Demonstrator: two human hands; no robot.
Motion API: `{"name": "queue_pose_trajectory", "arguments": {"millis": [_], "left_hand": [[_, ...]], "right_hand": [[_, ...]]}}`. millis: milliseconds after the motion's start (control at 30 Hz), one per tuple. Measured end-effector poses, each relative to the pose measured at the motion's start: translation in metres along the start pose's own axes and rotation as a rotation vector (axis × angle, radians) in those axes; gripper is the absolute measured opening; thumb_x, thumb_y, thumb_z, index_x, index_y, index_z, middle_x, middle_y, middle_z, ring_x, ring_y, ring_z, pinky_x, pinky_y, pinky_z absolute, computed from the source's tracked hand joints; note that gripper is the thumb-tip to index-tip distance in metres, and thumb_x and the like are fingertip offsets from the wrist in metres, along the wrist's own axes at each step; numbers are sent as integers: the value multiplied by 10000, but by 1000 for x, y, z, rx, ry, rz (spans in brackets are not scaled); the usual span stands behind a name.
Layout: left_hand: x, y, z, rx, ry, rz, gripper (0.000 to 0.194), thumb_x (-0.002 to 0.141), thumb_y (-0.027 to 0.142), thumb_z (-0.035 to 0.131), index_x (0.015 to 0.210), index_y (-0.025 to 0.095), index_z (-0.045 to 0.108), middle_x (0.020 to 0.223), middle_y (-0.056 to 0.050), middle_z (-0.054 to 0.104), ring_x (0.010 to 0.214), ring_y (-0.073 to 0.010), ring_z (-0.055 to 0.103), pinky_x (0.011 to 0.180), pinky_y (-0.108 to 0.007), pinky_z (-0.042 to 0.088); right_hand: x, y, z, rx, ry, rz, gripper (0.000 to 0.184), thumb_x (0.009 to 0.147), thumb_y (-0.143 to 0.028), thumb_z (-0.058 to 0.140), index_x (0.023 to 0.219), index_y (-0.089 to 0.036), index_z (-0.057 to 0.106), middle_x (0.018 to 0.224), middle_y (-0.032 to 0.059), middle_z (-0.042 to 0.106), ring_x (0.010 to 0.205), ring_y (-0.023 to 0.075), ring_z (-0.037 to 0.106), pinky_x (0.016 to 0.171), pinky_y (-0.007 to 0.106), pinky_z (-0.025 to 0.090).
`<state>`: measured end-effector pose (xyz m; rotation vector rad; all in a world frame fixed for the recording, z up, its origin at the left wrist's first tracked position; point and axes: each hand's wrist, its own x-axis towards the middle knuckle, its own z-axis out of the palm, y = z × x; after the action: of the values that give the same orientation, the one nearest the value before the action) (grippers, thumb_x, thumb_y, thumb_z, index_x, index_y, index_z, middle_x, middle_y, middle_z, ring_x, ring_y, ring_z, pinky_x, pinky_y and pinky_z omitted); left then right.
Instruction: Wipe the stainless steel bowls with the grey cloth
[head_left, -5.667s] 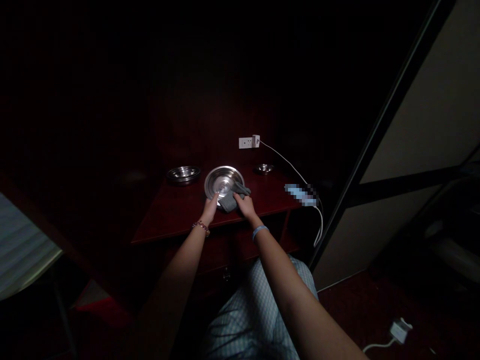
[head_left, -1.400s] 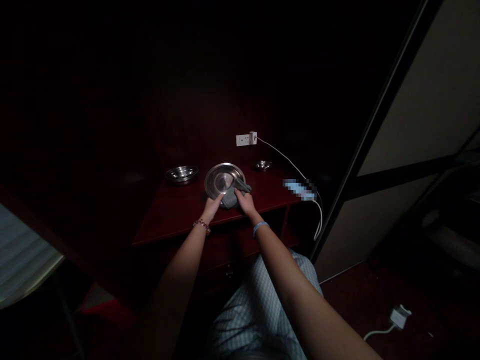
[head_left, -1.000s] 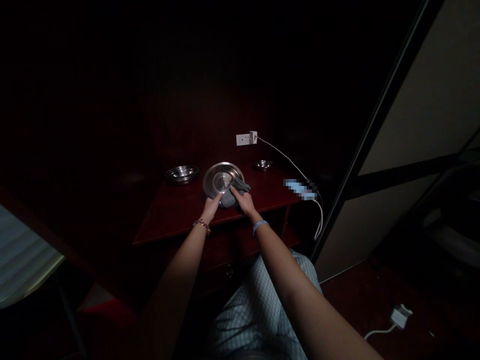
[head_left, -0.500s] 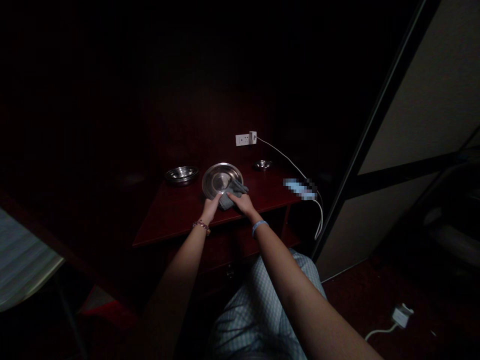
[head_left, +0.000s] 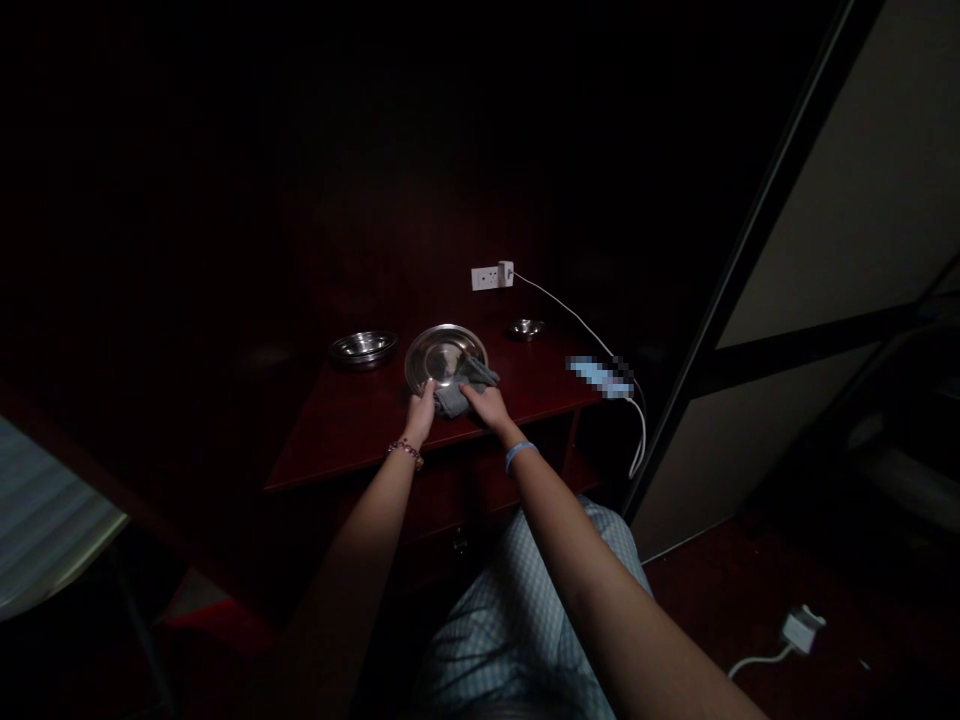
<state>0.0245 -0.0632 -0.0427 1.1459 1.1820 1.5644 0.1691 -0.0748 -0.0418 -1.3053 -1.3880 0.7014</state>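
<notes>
A round steel plate (head_left: 442, 350) is tilted up over the dark red desk (head_left: 337, 430), its inner face toward me. My left hand (head_left: 421, 412) grips its lower left rim, thumb on the inside. At the lower right rim, my right hand (head_left: 487, 404) is closed on a grey cloth (head_left: 451, 399), which is bunched against the plate. The fingers behind the plate and cloth are hidden. Left of the plate lies a small stack of steel plates (head_left: 364, 348). A small steel bowl (head_left: 526, 329) stands to its right.
On the wall, a white socket (head_left: 486, 278) holds a charger with a white cable (head_left: 562, 304) running to a blurred-out blue device (head_left: 600, 377) at the desk's right. A sliding panel (head_left: 795, 250) rises on the right. A white plug (head_left: 802, 632) lies on the floor.
My left hand has shifted slightly left along the plate's rim, its thumb now further up. My right hand has moved slightly right with the cloth, and the thumbs are further apart.
</notes>
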Motion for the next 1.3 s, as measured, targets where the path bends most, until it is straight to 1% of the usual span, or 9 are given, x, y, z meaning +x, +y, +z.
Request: {"name": "queue_pose_trajectory", "arguments": {"millis": [167,300,500,667,733,833,1033,1133,1300], "left_hand": [[2,1,1,-67,22,32,267,828,343,550,966,137,648,1051,-87,701,1109,-189,594,972,-303,411],[-3,9,4,-163,40,33,295,836,314,548,1068,152,633,1167,-76,666,1152,-172,570,1001,-283,391],[-11,25,5,-281,96,-45,428,847,441,525,1152,161,634,1256,-72,622,1213,-204,529,1028,-288,385],[-11,27,5,-295,71,-35,485,863,490,482,1199,167,615,1300,-62,594,1240,-201,507,1054,-291,359],[-10,26,4,-289,49,-30,493,864,501,477,1202,169,613,1310,-61,586,1245,-202,503,1061,-296,352],[-10,23,3,-259,45,-32,486,843,502,518,1186,174,622,1310,-61,586,1254,-209,496,1067,-299,346],[-9,19,2,-233,3,-18,439,814,445,582,1142,159,640,1263,-82,617,1231,-213,518,1070,-316,352],[-8,17,3,-248,-17,-3,425,797,405,612,1150,168,633,1269,-74,614,1221,-208,527,1059,-320,368],[-6,14,4,-253,-11,-31,404,773,391,633,1103,157,648,1237,-88,631,1192,-217,549,1032,-326,393]], "right_hand": [[0,0,0,-57,7,2,347,794,-467,580,870,-157,716,901,77,727,906,222,667,819,288,487],[0,-1,0,-69,8,-5,348,803,-468,566,858,-159,715,901,72,724,906,221,667,819,286,486],[0,-2,0,-59,-4,-22,325,803,-446,565,864,-162,711,903,59,721,900,211,663,795,267,489],[-2,-3,-2,-41,5,-27,312,796,-433,571,812,-156,712,839,47,720,867,200,660,779,250,485],[-3,-4,-2,-39,7,-21,329,796,-440,564,771,-145,707,794,48,715,835,196,659,761,241,483],[-4,-5,-3,-28,18,-14,346,789,-452,555,769,-140,703,788,49,709,820,198,658,745,243,481],[-5,-8,-4,-31,32,-1,352,784,-452,547,725,-137,694,767,52,702,799,202,659,737,247,482],[-6,-9,-4,-26,38,0,337,788,-440,552,753,-137,695,788,50,706,806,197,660,733,242,481],[-6,-9,-3,0,28,-14,329,798,-431,550,812,-138,698,848,55,718,846,195,660,741,235,481]]}}
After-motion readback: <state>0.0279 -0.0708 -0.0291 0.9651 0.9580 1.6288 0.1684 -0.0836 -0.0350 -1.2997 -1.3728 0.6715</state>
